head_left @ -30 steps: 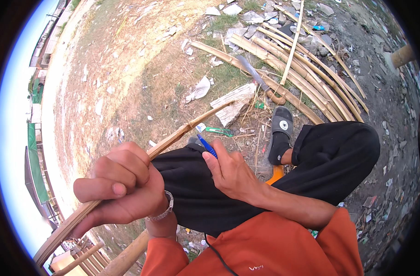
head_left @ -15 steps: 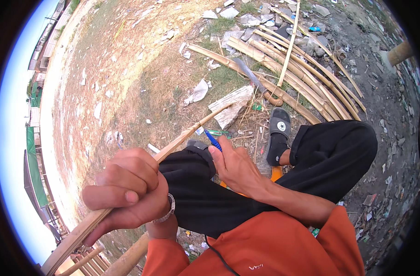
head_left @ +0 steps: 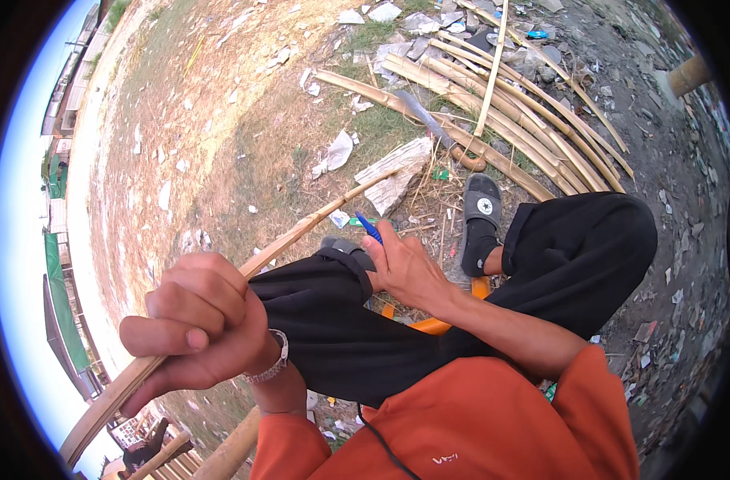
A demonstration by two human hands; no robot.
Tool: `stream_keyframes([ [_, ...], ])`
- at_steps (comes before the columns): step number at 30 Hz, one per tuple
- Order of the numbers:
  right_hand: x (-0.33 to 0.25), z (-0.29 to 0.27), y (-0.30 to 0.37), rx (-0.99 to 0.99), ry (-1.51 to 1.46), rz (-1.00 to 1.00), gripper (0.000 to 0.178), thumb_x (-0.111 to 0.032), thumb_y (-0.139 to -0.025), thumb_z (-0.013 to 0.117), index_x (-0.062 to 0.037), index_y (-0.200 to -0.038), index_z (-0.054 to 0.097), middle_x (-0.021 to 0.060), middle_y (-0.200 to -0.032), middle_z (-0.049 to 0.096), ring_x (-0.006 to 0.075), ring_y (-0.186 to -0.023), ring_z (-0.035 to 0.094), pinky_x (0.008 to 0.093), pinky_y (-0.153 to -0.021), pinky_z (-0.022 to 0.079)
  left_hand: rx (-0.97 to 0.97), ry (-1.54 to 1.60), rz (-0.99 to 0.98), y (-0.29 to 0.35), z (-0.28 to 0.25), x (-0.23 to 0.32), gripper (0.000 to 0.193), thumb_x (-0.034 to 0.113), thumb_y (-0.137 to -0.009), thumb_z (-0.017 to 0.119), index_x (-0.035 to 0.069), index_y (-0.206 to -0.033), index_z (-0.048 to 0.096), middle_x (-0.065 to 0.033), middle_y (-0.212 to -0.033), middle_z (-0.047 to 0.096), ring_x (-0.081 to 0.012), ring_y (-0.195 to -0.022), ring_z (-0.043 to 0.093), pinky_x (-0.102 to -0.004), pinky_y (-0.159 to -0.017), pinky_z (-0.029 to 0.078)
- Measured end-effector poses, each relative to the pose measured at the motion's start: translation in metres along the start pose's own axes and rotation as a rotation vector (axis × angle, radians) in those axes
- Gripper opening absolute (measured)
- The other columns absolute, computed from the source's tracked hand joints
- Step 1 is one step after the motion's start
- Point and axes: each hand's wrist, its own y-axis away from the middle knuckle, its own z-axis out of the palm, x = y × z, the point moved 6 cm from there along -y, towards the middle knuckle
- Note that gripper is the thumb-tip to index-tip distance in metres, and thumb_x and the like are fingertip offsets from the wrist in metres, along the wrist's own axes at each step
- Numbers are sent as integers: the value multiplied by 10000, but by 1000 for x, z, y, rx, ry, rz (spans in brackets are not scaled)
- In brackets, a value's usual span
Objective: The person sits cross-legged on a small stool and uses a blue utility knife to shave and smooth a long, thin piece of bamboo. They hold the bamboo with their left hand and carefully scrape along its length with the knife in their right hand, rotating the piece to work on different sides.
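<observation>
My left hand (head_left: 195, 324), a bracelet at its wrist, is closed round a long split bamboo strip (head_left: 289, 238). The strip slants from the lower left up to the middle, its thin tip over a pale rough block (head_left: 395, 178) on the ground. My right hand (head_left: 413, 270) grips a slim blue-handled tool (head_left: 369, 227), its thumb along the handle. The tool's tip lies just beside the strip's thin part, with a small gap between them in the picture. Whether the tool has a blade I cannot make out.
Beyond my feet lies a pile of split bamboo lengths (head_left: 533, 120). A machete (head_left: 425, 116) with a curved wooden handle rests by it. An orange seat (head_left: 433, 326) shows under my legs. Bamboo poles (head_left: 233, 444) are at lower left; litter is scattered around.
My left hand and the bamboo strip have shifted left in the picture. My right hand has moved slightly up with the blue-handled tool. The ground view has also shifted a little.
</observation>
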Motion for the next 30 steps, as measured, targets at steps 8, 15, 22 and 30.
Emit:
stream_keyframes([
  [8,21,12,3,50,-5,2,278,-256,-945,409,18,-900,408,255,-531,486,463,-546,506,507,-525,372,-156,103,7,-3,-4,2,569,626,-876,331,97,-674,387,19,-414,312,-75,-268,303,-201,-293,256],
  [15,4,12,7,43,-91,-50,280,-254,-946,421,26,-934,421,256,-529,497,444,-515,513,505,-481,364,-83,53,30,-2,0,1,566,626,-874,336,100,-671,388,16,-416,316,-76,-270,299,-200,-296,254],
  [22,17,14,3,31,-46,-37,295,-279,-947,403,16,-941,410,253,-551,504,462,-551,510,500,-528,371,-90,50,13,0,-4,3,561,625,-874,334,103,-675,384,15,-419,320,-73,-272,289,-199,-300,250],
  [30,23,14,-5,47,-13,-68,305,-286,-948,398,18,-939,414,269,-568,512,471,-579,524,515,-535,370,-74,46,38,-2,-6,3,565,629,-873,327,104,-670,373,20,-420,315,-68,-269,279,-191,-296,248],
])
